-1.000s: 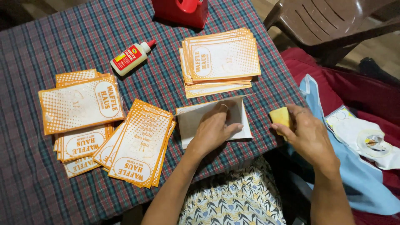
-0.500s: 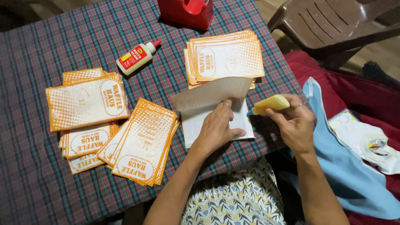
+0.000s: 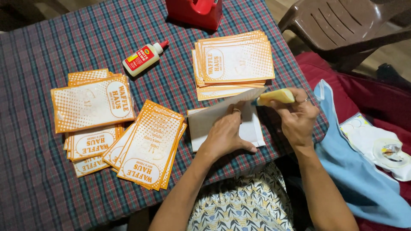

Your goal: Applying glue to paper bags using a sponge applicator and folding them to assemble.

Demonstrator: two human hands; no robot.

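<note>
Two hands meet at lifted paper flap (image 3: 222, 109): left hand (image 3: 226, 134) pins it; right hand (image 3: 299, 117), gripping yellow glue stick (image 3: 276, 97), tip touching flap's right edge.

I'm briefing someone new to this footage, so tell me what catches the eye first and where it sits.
The orange-and-white paper bags stand out first, stacked at the far middle and fanned at the left of the plaid tablecloth. At the near edge, the left hand presses a white bag whose flap is lifted while the right hand holds a yellow glue stick to it. A white glue bottle lies farther back.
</note>
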